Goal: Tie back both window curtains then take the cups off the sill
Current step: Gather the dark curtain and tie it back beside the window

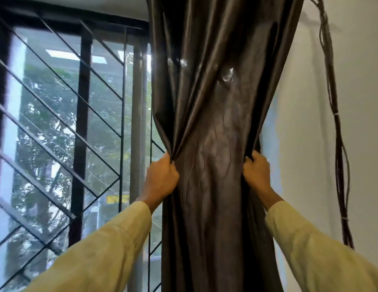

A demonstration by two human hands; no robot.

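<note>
Here, the dark brown curtain [215, 102] hangs down the middle of the frame from the top edge to the bottom, drawn in to a narrow waist just below centre. The left hand [161, 178] is at the curtain's left edge, in the lower middle of the frame. Its grip is clamped on a bunch of the fabric, fingers curled round the folds. The right hand [257, 171] is at the curtain's right edge at about the same height, its grip likewise clamped on the cloth there. Between the two hands the fabric is stretched flat and creased; above them it fans out in shiny pleats. Both arms come up from the bottom corners in pale yellow sleeves [99, 249]. The left half of the frame is filled by the window [46, 91], with thin slanted grille bars [57, 114] across the glass and green trees blurred beyond it. To the right of the curtain is a white wall [363, 102]. A bundle of dark cables [331, 91] runs down it from the upper right, bound with pale ties.
</note>
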